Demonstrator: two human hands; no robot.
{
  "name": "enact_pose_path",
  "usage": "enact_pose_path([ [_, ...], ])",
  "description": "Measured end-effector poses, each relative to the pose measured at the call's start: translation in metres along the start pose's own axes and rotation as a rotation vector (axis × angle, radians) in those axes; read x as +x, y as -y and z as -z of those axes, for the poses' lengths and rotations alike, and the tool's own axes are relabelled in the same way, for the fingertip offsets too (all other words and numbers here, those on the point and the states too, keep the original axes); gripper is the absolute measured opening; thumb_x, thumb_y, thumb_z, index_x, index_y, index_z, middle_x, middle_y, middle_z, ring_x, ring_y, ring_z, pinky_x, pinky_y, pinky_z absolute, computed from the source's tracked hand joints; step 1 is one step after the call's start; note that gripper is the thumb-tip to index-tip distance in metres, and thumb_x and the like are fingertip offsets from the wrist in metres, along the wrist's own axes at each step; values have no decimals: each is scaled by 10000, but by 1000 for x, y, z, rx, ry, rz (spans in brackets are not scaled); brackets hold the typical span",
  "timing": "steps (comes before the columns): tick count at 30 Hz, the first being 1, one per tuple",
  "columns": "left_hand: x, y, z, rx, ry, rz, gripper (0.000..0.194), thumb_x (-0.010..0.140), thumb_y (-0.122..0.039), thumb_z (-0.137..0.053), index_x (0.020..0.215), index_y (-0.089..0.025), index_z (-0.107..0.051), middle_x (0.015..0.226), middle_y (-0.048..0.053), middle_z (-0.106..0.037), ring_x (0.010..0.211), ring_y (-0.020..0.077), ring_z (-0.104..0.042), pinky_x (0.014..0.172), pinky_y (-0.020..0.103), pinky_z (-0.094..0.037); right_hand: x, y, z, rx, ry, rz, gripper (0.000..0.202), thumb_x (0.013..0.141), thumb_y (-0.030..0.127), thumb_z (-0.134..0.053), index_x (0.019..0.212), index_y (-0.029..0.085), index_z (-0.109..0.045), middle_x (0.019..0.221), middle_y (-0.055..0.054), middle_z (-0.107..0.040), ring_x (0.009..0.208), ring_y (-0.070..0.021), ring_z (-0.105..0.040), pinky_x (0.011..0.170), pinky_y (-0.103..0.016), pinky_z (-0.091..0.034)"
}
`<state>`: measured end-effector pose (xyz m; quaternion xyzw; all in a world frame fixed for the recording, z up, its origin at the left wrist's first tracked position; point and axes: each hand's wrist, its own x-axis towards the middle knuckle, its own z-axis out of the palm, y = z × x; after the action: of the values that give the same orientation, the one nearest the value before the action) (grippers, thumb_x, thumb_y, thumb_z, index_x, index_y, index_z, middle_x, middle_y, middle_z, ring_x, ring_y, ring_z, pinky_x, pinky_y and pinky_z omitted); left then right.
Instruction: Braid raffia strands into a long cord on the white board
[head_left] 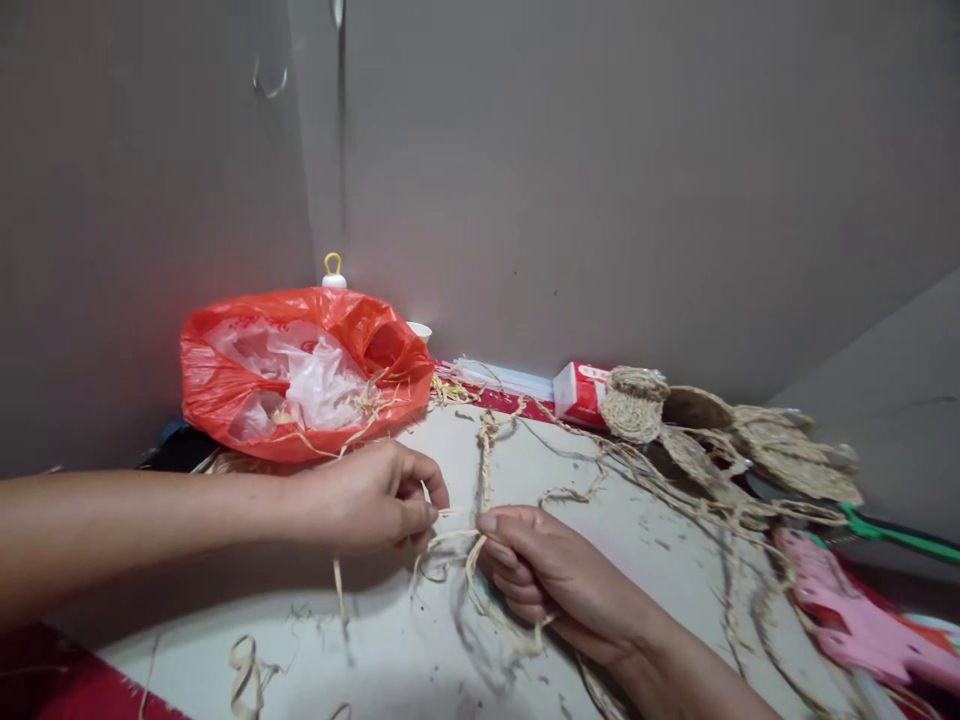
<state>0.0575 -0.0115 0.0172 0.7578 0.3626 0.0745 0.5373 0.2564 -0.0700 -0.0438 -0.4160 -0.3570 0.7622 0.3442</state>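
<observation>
My right hand (536, 575) is closed, thumb and forefinger pinching the lower end of a braided straw cord (484, 465). The braid runs up from the fingertips over the white tabletop (420, 640). Loose straw strands (474, 572) stick out below the pinch and curl beneath the hand. To its left, my left hand (379, 495) is closed too, with a thin pale straw strand (450, 512) at its fingertips, pointing toward the braid. Another strand (339, 590) hangs down under the left wrist. The left hand's lower fingers are partly hidden.
An open red plastic bag (217, 400) with white plastic and straw sits behind my left hand. Woven straw pieces (634, 405) and a red-and-white packet (577, 390) lie back right. Long twisted cords (675, 490) trail near a pink glue gun (847, 610). Grey walls (600, 200) rise behind.
</observation>
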Motion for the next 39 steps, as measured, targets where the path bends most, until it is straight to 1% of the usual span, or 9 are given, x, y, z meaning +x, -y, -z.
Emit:
enact_pose_path([
  [4, 9, 10, -16, -146, -86, 17, 39, 745, -164, -529, 737, -155, -566, 563, -31, -560, 490, 77, -439, 470, 193, -316, -1, 0, 1, 0, -9, -7, 469, 763, 466, -669, 517, 192, -379, 396, 121, -256, 352, -14, -114, 351, -184, -66],
  [10, 10, 19, -24, -280, -123, -48, 75, 745, -216, -583, 723, -146, -597, 579, -45, -518, 550, 79, -436, 532, 203, -336, -2, 1, 1, 25, -16, -11, 427, 781, 406, -652, 518, 185, -399, 397, 115, -271, 349, -12, -115, 347, -179, -70],
  [12, 11, 23, -28, -334, -128, -50, 76, 731, -218, -597, 718, -143, -604, 629, -29, -552, 593, 86, -465, 572, 212, -359, -2, 1, 0, 27, -26, -10, 417, 775, 382, -655, 512, 185, -398, 399, 113, -274, 348, -11, -117, 345, -176, -70],
  [16, 15, 28, -37, -544, -85, -10, 101, 661, -204, -634, 635, -132, -568, 736, 27, -639, 649, 104, -536, 640, 241, -406, -2, 0, -1, 35, -44, -13, 431, 784, 398, -659, 516, 183, -399, 409, 112, -270, 355, -12, -118, 350, -174, -81],
  [20, 18, 28, -43, -745, 12, 50, 117, 618, -179, -632, 621, -151, -519, 567, 13, -633, 515, 115, -558, 578, 261, -431, -2, -1, 1, 42, -29, -10, 459, 800, 422, -655, 509, 182, -394, 403, 113, -256, 351, -13, -119, 350, -174, -89],
  [28, 22, 34, -44, -699, 24, -14, 128, 660, -191, -626, 673, -155, -503, 525, 1, -629, 450, 92, -550, 496, 213, -433, -2, -3, 3, 33, -13, -3, 461, 832, 409, -633, 511, 180, -393, 411, 108, -259, 357, -20, -117, 348, -174, -87],
  [33, 25, 31, -41, -768, 76, 53, 228, 622, -149, -627, 792, -178, -479, 515, -22, -620, 404, 118, -551, 439, 228, -453, -2, -3, 3, 30, -3, -6, 450, 852, 404, -613, 525, 179, -401, 424, 107, -258, 366, -25, -115, 355, -178, -92],
  [36, 26, 29, -39, -784, 85, 62, 272, 628, -150, -620, 874, -171, -506, 544, -32, -615, 387, 102, -525, 397, 199, -423, -2, -3, 3, 20, -15, -10, 449, 846, 410, -619, 528, 179, -403, 426, 107, -258, 367, -25, -119, 358, -180, -90],
  [39, 25, 29, -38, -714, 92, 72, 188, 684, -203, -619, 848, -149, -544, 503, -52, -565, 348, 68, -444, 349, 167, -355, -2, -2, 3, 10, -26, -11, 451, 842, 408, -622, 522, 180, -400, 422, 105, -266, 363, -25, -128, 358, -182, -93],
])
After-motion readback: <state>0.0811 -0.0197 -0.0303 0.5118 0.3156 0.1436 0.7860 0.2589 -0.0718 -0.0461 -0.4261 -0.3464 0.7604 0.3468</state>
